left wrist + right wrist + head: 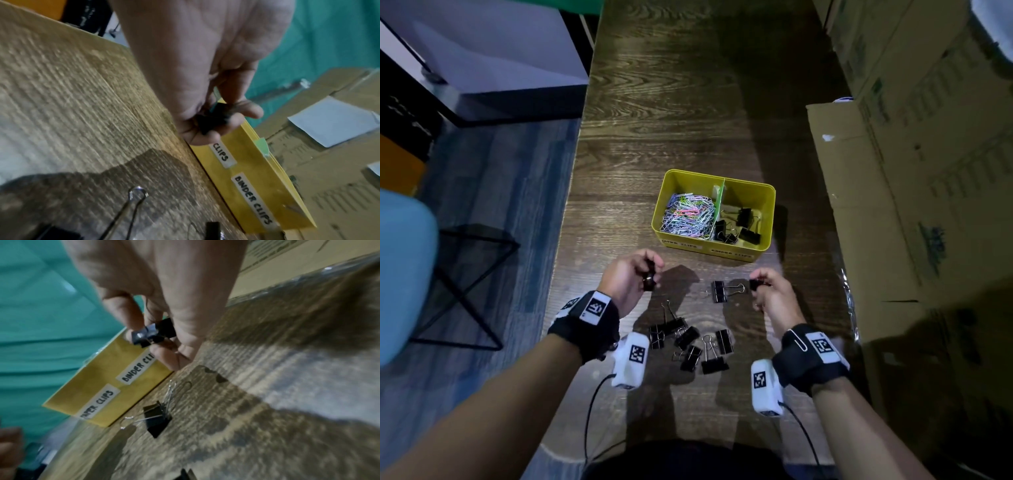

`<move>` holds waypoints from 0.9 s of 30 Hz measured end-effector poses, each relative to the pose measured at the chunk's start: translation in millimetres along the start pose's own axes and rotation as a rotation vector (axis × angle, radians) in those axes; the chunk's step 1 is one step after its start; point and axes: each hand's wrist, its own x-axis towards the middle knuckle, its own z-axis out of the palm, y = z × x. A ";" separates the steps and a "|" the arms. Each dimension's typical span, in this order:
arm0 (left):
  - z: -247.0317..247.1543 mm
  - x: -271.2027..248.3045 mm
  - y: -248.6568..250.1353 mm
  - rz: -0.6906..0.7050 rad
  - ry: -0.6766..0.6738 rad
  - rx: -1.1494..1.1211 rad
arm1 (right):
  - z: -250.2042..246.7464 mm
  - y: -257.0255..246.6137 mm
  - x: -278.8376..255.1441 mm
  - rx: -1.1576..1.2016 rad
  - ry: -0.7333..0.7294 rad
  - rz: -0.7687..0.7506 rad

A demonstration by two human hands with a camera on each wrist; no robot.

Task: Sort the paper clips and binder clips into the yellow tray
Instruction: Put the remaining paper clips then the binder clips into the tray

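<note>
On the dark wooden bench stands a yellow tray, split by a green divider into two parts. The left part holds a heap of coloured paper clips, and the right part holds a few black binder clips. White labels on the tray's near wall read "PAPER CLIPS" on the left and "BINDER CLIPS" on the right. Both hands are raised just in front of the tray. The left hand has its fingers curled round a black clip, pinched between thumb and fingertips; in the left wrist view this clip shows only as a dark, blurred shape. The right hand pinches another black binder clip between thumb and fingers, near the tray's "BINDER CLIPS" label. Between the two hands a single binder clip lies on the bench with its wire handles spread. Nearer the person, between the forearms, a loose cluster of black binder clips lies on the bench. Both wrists wear black straps with white marker tags and white camera units with cables. Cardboard boxes stand along the right side of the bench, and a pale blue chair stands on the floor to the left.
</note>
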 end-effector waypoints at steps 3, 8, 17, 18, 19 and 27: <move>-9.2 -2.1 1.3 0.053 -0.025 0.330 | 16.8 -11.9 0.8 -0.392 -0.080 -0.104; -16.9 -12.7 -22.5 0.063 -0.361 1.606 | 49.0 -4.5 11.7 -1.005 -0.194 -0.101; 1.1 -16.3 -61.3 0.202 -0.250 1.677 | 45.7 3.2 11.3 -1.040 -0.189 -0.096; 0.4 -14.8 -62.7 0.217 -0.239 1.630 | 42.5 2.9 9.9 -0.999 -0.186 -0.101; -0.8 -14.1 -62.5 0.215 -0.227 1.558 | 39.0 2.5 8.1 -0.945 -0.171 -0.111; -20.2 -14.2 -42.5 -0.009 -0.053 0.293 | 5.1 -5.3 -9.4 -0.030 -0.011 0.073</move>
